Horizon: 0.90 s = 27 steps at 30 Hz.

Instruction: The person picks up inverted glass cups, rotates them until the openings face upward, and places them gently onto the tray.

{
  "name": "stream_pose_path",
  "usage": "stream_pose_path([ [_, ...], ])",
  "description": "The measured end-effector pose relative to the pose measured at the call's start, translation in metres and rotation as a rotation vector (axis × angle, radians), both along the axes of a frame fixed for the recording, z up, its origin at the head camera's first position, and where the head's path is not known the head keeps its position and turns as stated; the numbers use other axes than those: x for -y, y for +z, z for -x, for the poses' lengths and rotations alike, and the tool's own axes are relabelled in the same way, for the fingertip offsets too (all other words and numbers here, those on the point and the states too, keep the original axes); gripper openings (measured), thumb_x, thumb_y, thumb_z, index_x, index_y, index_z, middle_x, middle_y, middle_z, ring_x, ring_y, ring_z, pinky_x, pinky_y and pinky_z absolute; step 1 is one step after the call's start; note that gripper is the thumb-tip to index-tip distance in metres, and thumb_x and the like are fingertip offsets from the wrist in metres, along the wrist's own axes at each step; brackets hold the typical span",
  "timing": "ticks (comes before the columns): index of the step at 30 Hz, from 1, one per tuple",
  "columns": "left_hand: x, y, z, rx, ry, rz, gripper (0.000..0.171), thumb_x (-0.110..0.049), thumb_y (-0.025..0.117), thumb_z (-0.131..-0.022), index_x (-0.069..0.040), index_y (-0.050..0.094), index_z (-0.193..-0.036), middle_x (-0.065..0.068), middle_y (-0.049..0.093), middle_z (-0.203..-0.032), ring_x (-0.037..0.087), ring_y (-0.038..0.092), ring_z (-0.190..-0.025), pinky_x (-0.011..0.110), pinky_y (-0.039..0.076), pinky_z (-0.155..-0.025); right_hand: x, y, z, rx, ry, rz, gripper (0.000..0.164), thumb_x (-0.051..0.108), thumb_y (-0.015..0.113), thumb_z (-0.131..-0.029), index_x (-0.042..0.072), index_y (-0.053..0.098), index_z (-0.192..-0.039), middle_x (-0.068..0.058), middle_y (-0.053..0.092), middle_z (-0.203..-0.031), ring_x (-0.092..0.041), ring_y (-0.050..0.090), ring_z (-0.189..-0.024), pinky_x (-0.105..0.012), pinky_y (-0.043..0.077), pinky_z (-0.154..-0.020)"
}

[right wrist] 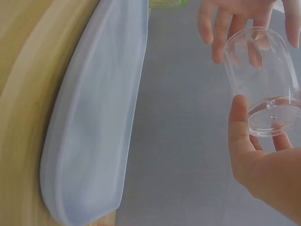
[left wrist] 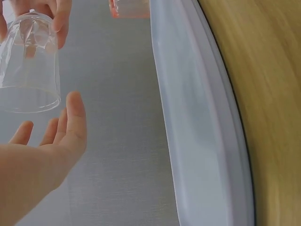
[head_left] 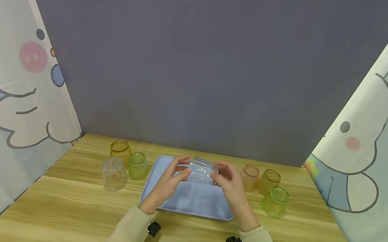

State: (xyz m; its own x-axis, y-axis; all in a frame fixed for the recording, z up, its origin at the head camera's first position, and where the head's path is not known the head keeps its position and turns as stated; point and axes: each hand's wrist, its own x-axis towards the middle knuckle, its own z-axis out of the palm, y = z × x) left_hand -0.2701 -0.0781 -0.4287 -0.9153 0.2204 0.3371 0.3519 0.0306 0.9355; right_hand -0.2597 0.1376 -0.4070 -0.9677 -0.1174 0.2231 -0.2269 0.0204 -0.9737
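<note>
A clear drinking glass (head_left: 202, 173) is held on its side above a pale blue tray (head_left: 195, 201). My right hand (head_left: 231, 184) grips it around the base, thumb on one side and fingertips on the other, as the right wrist view shows with the glass (right wrist: 263, 70) and that hand (right wrist: 268, 167). Toward the rim, my left hand (head_left: 169, 180) has its fingers extended and spread. In the left wrist view this hand (left wrist: 51, 153) looks slightly apart from the rim of the glass (left wrist: 30, 70).
Left of the tray stand a yellow glass (head_left: 120, 151), a green glass (head_left: 137, 167) and another clear glass (head_left: 114, 176). To its right are a pink glass (head_left: 249, 178), an amber glass (head_left: 268, 183) and a green glass (head_left: 275, 203). A grey panel (head_left: 204, 62) rises behind the wooden table (head_left: 188, 241).
</note>
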Motion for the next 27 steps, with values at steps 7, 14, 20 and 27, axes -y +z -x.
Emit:
stream_pose_path([
  [7, 0.0021, -0.001, -0.0001, 0.023, -0.006, -0.014, 0.05, -0.023, 0.057, -0.104, -0.007, 0.044, -0.15, 0.018, 0.047, -0.141, 0.033, 0.053, -0.123, 0.048, 0.052, -0.094, 0.0033, 0.0, 0.0011, 0.002, 0.039, 0.021, 0.044, 0.009, 0.067, -0.096, -0.005, 0.054, -0.136, -0.019, 0.058, -0.122, -0.021, 0.061, -0.096, -0.037, 0.055, -0.087],
  [14, 0.001, -0.0008, 0.001, 0.057, -0.009, -0.043, 0.051, -0.027, 0.061, -0.102, -0.01, 0.046, -0.148, 0.018, 0.047, -0.14, 0.03, 0.054, -0.121, 0.046, 0.05, -0.096, 0.0038, 0.0015, 0.0024, 0.001, 0.058, 0.027, 0.043, 0.009, 0.067, -0.095, -0.003, 0.055, -0.135, -0.018, 0.058, -0.121, -0.022, 0.06, -0.098, -0.034, 0.055, -0.085],
  [20, 0.0006, -0.0017, -0.0001, 0.082, -0.015, -0.054, 0.051, -0.026, 0.061, -0.102, -0.011, 0.045, -0.149, 0.018, 0.047, -0.14, 0.026, 0.053, -0.119, 0.041, 0.048, -0.094, 0.0032, 0.0008, 0.0028, 0.006, 0.097, 0.017, 0.043, 0.009, 0.066, -0.096, -0.003, 0.055, -0.136, -0.023, 0.056, -0.124, -0.021, 0.06, -0.1, -0.035, 0.056, -0.085],
  [27, 0.0042, 0.0005, -0.0023, 0.073, -0.052, -0.06, 0.053, -0.025, 0.061, -0.101, -0.015, 0.044, -0.15, 0.022, 0.045, -0.143, 0.028, 0.052, -0.121, 0.041, 0.046, -0.099, 0.0024, 0.0013, 0.0023, 0.008, 0.136, -0.003, 0.048, 0.013, 0.066, -0.097, -0.006, 0.051, -0.139, -0.022, 0.057, -0.123, -0.024, 0.06, -0.101, -0.035, 0.056, -0.087],
])
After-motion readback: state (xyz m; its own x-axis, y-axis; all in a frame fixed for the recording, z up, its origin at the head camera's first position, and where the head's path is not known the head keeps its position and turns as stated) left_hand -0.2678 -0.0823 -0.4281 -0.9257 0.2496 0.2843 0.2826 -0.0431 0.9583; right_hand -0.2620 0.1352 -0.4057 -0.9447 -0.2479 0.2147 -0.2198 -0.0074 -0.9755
